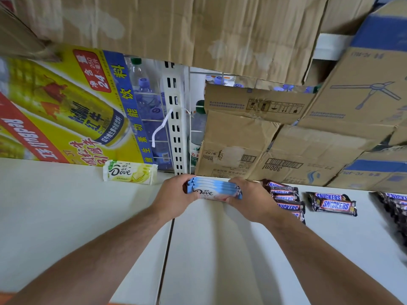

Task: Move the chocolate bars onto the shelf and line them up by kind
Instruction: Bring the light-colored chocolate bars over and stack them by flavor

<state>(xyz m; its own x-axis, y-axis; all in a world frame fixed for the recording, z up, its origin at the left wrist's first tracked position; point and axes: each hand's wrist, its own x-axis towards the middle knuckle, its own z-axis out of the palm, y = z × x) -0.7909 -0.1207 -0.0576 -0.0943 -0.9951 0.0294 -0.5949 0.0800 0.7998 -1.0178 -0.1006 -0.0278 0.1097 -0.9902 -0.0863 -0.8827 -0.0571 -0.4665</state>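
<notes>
Both hands hold a stack of several light-blue Dove chocolate bars (pixel 212 190) just above the white shelf (pixel 66 216), near its back. My left hand (pixel 174 195) grips the stack's left end and my right hand (pixel 248 198) grips its right end. A stack of yellow-green Dove bars (pixel 130 172) lies on the shelf to the left. Right of my hands lie several Snickers bars (pixel 284 194) in a row, then a pair of Snickers bars (pixel 332 203), and more Snickers (pixel 394 208) at the far right edge.
A Red Bull carton (pixel 66 106) stands at the back left. Cardboard boxes (pixel 275 146) are stacked at the back right, with more cardboard overhead. A white slotted upright (pixel 175 119) and water bottles (pixel 145 100) stand behind the shelf. A seam (pixel 166 249) splits the shelf boards.
</notes>
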